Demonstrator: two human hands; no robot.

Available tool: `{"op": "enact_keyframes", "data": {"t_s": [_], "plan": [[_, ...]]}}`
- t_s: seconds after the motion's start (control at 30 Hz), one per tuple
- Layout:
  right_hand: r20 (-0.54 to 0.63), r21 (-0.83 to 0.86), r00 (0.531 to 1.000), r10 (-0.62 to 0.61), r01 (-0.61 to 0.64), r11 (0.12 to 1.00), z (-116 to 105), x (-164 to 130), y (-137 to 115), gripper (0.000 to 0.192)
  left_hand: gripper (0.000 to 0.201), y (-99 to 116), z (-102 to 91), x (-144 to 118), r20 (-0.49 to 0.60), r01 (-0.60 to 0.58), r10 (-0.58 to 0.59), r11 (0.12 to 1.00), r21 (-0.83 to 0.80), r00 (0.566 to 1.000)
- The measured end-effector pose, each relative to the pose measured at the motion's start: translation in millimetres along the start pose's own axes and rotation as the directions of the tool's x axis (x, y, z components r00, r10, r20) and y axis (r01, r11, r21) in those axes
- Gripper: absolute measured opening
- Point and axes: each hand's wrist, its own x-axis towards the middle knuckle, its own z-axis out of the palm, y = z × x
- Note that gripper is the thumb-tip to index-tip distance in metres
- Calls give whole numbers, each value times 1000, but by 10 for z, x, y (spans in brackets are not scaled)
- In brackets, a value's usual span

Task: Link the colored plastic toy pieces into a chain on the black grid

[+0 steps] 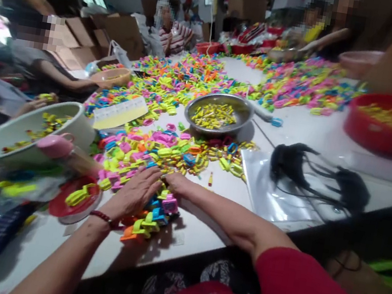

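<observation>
My left hand [139, 191], with a dark red bead bracelet at the wrist, lies over the near edge of a heap of bright plastic pieces [165, 152] that look like toy watches. Its fingers are stretched out and touch the heap. Close beside it, my right hand [176, 184] reaches into the same heap, its fingertips hidden among the pieces. Under and between my hands runs a row of orange, yellow-green, blue and pink pieces [149, 222] near the table edge. One small yellow piece with a red end [210, 178] lies apart, right of my right hand.
A steel bowl [237, 124] of small yellow pieces stands ahead. A pale tub [84, 128], pink-capped bottle [55, 146] and red dish [59, 199] sit left. Right are a clear plastic bag [260, 188], black straps [291, 163] and a red basin [360, 129]. Other people sit around the table.
</observation>
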Motion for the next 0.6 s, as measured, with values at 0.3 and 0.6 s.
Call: {"op": "enact_keyframes", "data": {"t_s": [0.3,0.6], "plan": [[-511,-134,807,296,-414,900,-562,-2075,245,28,56,148,-262,0,-152,36,-50,995,-94,987],[-691,-232,541,480,-794,562,-581,-2889,906,16,38,1781,387,327,80,54,12,626,-778,997]]}}
